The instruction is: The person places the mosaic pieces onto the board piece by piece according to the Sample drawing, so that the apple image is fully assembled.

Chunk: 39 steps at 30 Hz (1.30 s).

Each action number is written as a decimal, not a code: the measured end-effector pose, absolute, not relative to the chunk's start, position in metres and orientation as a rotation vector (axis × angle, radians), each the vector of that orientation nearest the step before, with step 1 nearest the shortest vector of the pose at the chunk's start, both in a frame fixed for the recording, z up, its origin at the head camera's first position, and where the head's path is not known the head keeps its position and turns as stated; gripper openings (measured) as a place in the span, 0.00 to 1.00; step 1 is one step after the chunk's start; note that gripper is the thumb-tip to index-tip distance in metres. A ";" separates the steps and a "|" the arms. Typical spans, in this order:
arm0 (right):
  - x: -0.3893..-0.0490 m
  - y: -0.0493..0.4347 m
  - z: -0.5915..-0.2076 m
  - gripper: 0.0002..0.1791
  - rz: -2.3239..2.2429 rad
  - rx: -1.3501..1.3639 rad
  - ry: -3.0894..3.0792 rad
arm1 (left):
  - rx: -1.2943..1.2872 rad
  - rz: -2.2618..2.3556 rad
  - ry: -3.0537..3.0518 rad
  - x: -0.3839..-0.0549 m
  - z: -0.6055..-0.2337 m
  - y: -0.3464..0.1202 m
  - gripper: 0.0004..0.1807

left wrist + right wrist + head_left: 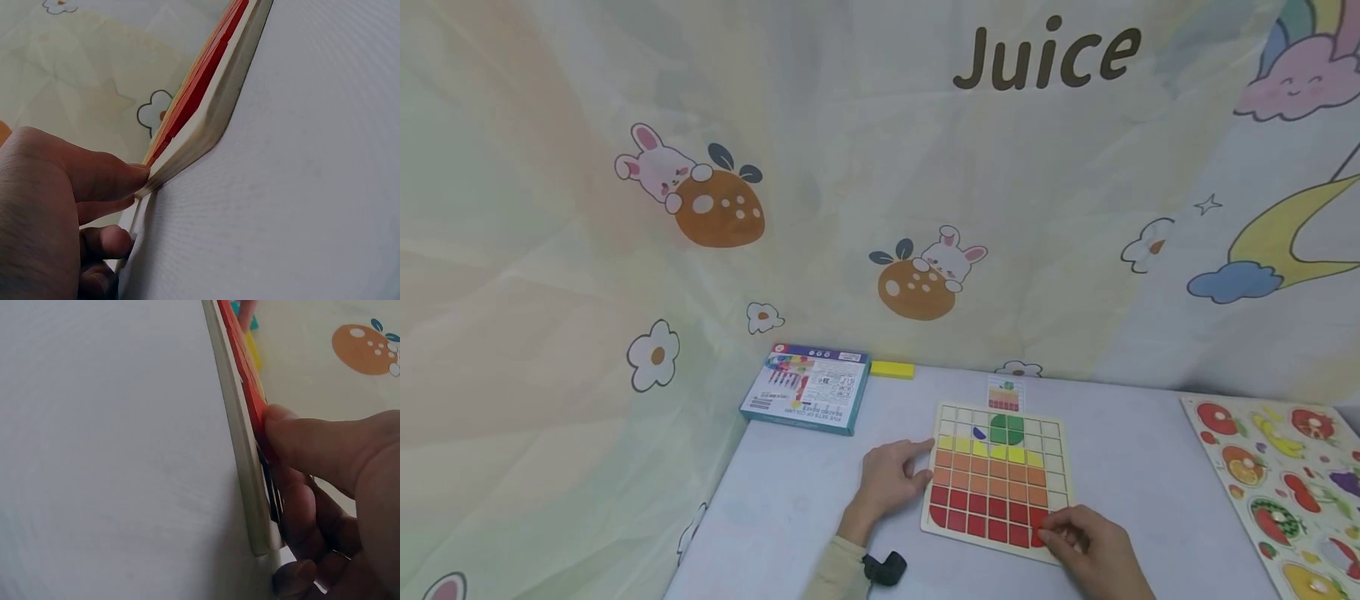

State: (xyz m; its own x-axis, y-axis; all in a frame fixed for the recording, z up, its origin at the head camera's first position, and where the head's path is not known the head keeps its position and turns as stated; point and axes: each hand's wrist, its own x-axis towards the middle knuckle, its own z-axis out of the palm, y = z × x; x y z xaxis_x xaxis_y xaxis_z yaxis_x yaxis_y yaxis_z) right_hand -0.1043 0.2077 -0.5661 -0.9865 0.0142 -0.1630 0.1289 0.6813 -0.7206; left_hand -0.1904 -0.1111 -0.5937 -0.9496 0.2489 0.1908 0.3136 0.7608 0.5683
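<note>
A white gridded board (pixel 1058 467) lies on the table, filled with rows of red tiles (pixel 977 504), orange tiles (pixel 988 479) and yellow tiles (pixel 997 452). Above them sit green rounded pieces (pixel 1007 430) and a small blue piece (pixel 979 433). My left hand (pixel 887 479) touches the board's left edge with extended thumb and index finger; the left wrist view has the thumb (pixel 125 175) against that edge. At the lower right corner my right hand (pixel 1093 546) pinches a red tile (pixel 1038 536). The thumb (pixel 300 437) partly hides this tile in the right wrist view.
Behind the board lies a small pattern card (pixel 1004 393). A boxed set (pixel 808 390) and a yellow block (pixel 892 370) are at the back left. On the right is a fruit picture board (pixel 1273 492). A printed cloth wall (pixel 820 275) stands behind the table.
</note>
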 end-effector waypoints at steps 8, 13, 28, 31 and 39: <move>-0.105 0.206 -0.567 0.06 -1.168 0.147 2.754 | -0.450 -0.967 -2.850 -0.191 -0.594 -0.112 0.26; -0.104 0.208 -0.568 0.07 -1.128 0.151 2.790 | -0.463 -0.953 -2.831 -0.192 -0.593 -0.110 0.25; -0.099 0.215 -0.577 0.05 -1.253 0.183 2.832 | -0.453 -0.963 -2.812 -0.192 -0.597 -0.110 0.25; -0.098 0.217 -0.577 0.05 -1.291 0.187 2.832 | -0.464 -0.980 -2.801 -0.192 -0.596 -0.110 0.25; -0.096 0.217 -0.579 0.05 -1.337 0.194 2.817 | -0.456 -0.986 -2.823 -0.190 -0.595 -0.111 0.25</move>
State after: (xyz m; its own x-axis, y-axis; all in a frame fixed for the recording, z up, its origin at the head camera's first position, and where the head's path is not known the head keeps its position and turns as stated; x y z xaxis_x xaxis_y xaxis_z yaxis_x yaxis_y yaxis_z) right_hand -0.0959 0.2168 -0.5788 -0.9921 0.1048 -0.0688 0.1196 0.6260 -0.7706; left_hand -0.1904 -0.1107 -0.5953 -0.9479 0.2427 0.2063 0.3183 0.7428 0.5890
